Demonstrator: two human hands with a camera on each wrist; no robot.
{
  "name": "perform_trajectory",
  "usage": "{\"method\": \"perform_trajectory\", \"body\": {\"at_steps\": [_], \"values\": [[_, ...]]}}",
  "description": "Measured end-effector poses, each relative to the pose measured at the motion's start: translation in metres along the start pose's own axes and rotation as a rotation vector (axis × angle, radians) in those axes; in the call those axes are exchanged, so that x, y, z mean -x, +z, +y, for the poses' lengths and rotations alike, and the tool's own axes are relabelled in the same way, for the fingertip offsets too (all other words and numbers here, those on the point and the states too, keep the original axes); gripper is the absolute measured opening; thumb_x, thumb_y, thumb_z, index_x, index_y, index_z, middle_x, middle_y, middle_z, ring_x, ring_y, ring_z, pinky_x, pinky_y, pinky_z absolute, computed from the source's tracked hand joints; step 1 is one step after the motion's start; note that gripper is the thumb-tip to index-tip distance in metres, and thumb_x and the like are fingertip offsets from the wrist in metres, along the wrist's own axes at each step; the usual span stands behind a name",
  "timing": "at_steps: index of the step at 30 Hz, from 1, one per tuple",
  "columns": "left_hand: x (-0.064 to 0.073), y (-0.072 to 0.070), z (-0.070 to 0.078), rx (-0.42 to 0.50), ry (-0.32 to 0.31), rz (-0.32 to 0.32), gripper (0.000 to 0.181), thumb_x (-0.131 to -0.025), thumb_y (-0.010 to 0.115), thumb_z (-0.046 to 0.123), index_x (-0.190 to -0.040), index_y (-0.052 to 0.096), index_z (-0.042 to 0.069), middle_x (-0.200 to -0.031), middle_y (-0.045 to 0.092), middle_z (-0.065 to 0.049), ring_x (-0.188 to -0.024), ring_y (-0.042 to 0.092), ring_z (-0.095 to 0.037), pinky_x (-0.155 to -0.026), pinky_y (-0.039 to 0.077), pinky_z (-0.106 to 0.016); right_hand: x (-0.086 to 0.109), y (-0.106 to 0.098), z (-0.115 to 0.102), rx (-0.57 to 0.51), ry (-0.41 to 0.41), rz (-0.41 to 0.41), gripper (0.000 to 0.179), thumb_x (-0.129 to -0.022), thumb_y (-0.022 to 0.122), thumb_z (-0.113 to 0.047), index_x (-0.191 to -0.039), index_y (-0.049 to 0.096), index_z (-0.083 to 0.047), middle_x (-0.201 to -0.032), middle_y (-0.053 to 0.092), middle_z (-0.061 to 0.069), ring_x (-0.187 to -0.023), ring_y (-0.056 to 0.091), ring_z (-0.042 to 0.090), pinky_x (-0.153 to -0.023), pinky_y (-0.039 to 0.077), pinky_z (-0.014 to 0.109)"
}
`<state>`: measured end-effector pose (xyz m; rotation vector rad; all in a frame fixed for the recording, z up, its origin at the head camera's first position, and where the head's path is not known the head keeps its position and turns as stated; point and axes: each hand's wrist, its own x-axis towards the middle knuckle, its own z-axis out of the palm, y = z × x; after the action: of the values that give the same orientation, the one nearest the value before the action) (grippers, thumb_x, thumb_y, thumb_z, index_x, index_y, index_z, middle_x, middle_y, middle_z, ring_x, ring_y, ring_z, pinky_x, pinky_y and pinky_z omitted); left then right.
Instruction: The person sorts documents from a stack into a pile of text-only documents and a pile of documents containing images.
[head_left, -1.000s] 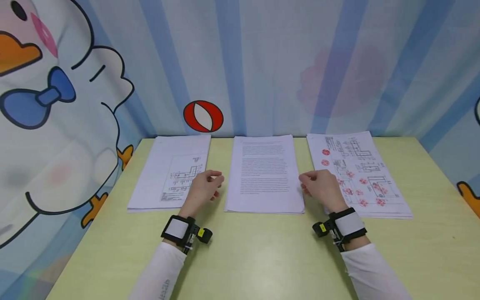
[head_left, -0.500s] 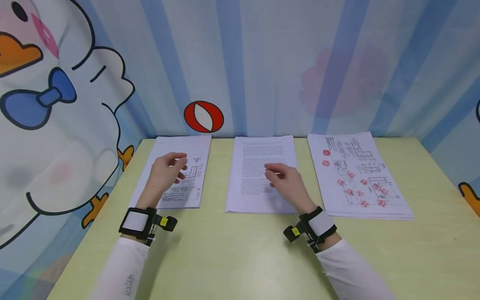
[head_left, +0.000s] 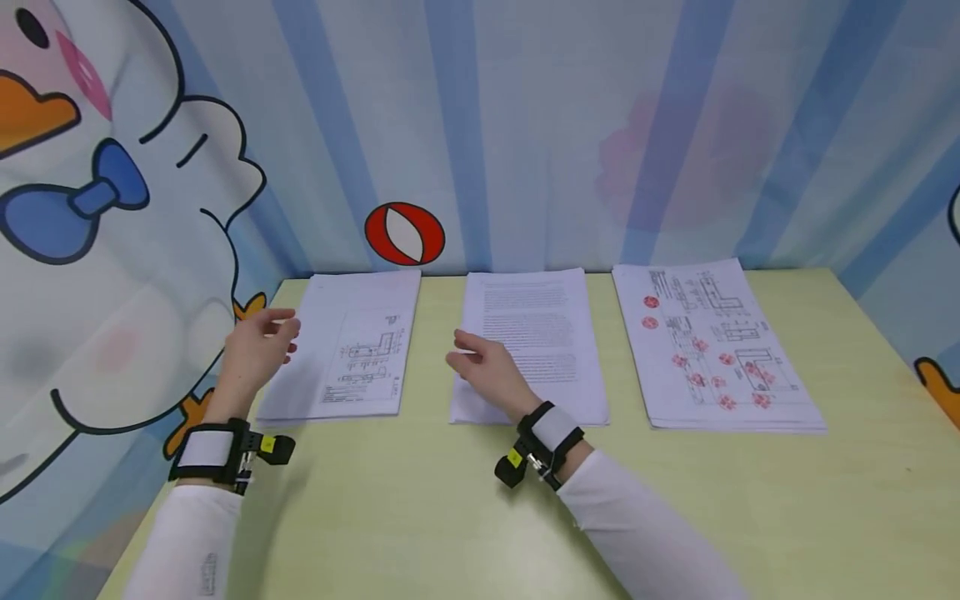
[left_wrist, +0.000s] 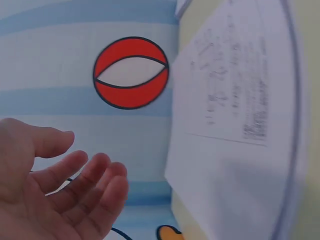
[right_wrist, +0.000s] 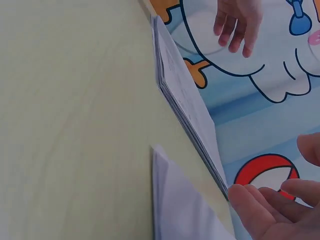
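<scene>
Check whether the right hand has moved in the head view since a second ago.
Yes, leftward: the right hand has gone from the right edge of the middle paper stack across to its left edge.

Left paper stack (head_left: 330,350), right of the left hand (head_left: 258,346): is showing white with a black line drawing. Middle paper stack (head_left: 536,317), beneath the right hand (head_left: 487,371): is showing white with rows of dark print. Right paper stack (head_left: 708,342), right of the right hand: is displaying white with black drawings and red blotches. Tabletop (head_left: 420,517), below both hands: is showing pale yellow. Curtain (head_left: 540,125), beyond both hands: is bearing light blue with darker blue stripes. Ball motif (head_left: 405,233), beyond and between the hands: is showing red and white, outlined black.
</scene>
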<state>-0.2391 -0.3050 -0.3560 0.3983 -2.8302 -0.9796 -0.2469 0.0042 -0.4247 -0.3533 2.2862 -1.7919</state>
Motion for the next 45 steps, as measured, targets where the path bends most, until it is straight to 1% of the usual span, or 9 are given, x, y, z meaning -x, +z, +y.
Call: {"method": "perform_trajectory", "body": {"at_steps": [3,6,10,14,20,31,36,40,45], "values": [[-0.001,0.013,-0.024,-0.057,-0.040,-0.063,0.053,-0.105,0.042,0.034,-0.147,0.044,0.001,-0.141,0.051,-0.028,-0.122,0.054,-0.042,-0.100,0.050,-0.053,-0.004,0.016,0.003,-0.059,0.047,-0.035,0.057,-0.100,0.055,-0.026,-0.152,0.039,-0.008,-0.152,0.049,0.013,-0.126,0.061,0.029,-0.104,0.051,0.040],[-0.002,0.024,-0.041,-0.097,-0.077,-0.123,0.056,-0.104,0.044,0.030,-0.149,0.038,-0.002,-0.151,0.039,-0.031,-0.136,0.040,-0.049,-0.111,0.037,-0.061,-0.010,0.032,0.008,-0.145,0.069,-0.022,0.057,-0.100,0.055,-0.023,-0.151,0.039,-0.005,-0.152,0.048,0.017,-0.126,0.061,0.032,-0.102,0.052,0.039],[-0.002,0.032,-0.056,-0.163,-0.103,-0.192,0.065,-0.101,0.047,0.026,-0.151,0.026,-0.009,-0.157,0.019,-0.038,-0.144,0.023,-0.056,-0.116,0.024,-0.067,-0.013,0.052,0.014,-0.217,0.121,-0.018,0.057,-0.099,0.055,-0.019,-0.151,0.039,-0.001,-0.151,0.047,0.020,-0.130,0.058,0.032,-0.100,0.054,0.035],[-0.001,0.037,-0.064,-0.237,-0.083,-0.249,0.074,-0.099,0.051,0.029,-0.151,0.019,-0.014,-0.155,0.011,-0.043,-0.142,0.019,-0.061,-0.115,0.022,-0.070,-0.015,0.063,0.017,-0.286,0.173,-0.049,0.058,-0.100,0.054,-0.019,-0.152,0.036,-0.002,-0.151,0.047,0.019,-0.135,0.054,0.030,-0.102,0.053,0.033],[0.001,0.044,-0.064,-0.252,-0.087,-0.257,0.081,-0.098,0.054,0.033,-0.150,0.016,-0.016,-0.152,0.016,-0.044,-0.136,0.027,-0.061,-0.112,0.028,-0.070,-0.016,0.067,0.016,-0.441,0.224,-0.115,0.064,-0.098,0.055,-0.018,-0.155,0.030,-0.003,-0.152,0.048,0.016,-0.136,0.053,0.027,-0.102,0.052,0.033],[0.003,0.048,-0.060,-0.250,-0.037,-0.282,0.082,-0.099,0.052,0.037,-0.151,0.015,-0.015,-0.155,0.007,-0.043,-0.144,0.009,-0.058,-0.113,0.008,-0.075,-0.022,0.066,0.012,-0.506,0.278,-0.181,0.071,-0.097,0.055,-0.014,-0.157,0.019,0.000,-0.149,0.052,0.015,-0.135,0.054,0.025,-0.109,0.048,0.036],[0.003,0.049,-0.058,-0.256,-0.018,-0.306,0.082,-0.099,0.051,0.037,-0.152,0.013,-0.014,-0.157,0.001,-0.042,-0.147,0.000,-0.058,-0.114,0.002,-0.076,-0.025,0.067,0.010,-0.532,0.293,-0.159,0.065,-0.101,0.050,-0.016,-0.156,0.022,0.000,-0.153,0.043,0.019,-0.139,0.049,0.029,-0.108,0.048,0.039],[0.005,0.052,-0.053,-0.258,0.002,-0.312,0.081,-0.099,0.051,0.036,-0.152,0.016,-0.014,-0.157,0.004,-0.041,-0.147,0.003,-0.059,-0.114,0.002,-0.076,-0.028,0.069,0.009,-0.541,0.286,-0.148,0.064,-0.101,0.048,-0.015,-0.156,0.020,0.001,-0.154,0.041,0.023,-0.138,0.049,0.031,-0.108,0.048,0.042],[0.009,0.059,-0.049,-0.257,0.011,-0.312,0.078,-0.099,0.051,0.036,-0.152,0.019,-0.012,-0.158,0.007,-0.039,-0.145,0.011,-0.059,-0.116,0.009,-0.074,-0.030,0.068,0.009,-0.533,0.287,-0.146,0.054,-0.101,0.049,-0.016,-0.151,0.036,0.000,-0.144,0.054,0.020,-0.127,0.059,0.027,-0.103,0.052,0.040]]}}
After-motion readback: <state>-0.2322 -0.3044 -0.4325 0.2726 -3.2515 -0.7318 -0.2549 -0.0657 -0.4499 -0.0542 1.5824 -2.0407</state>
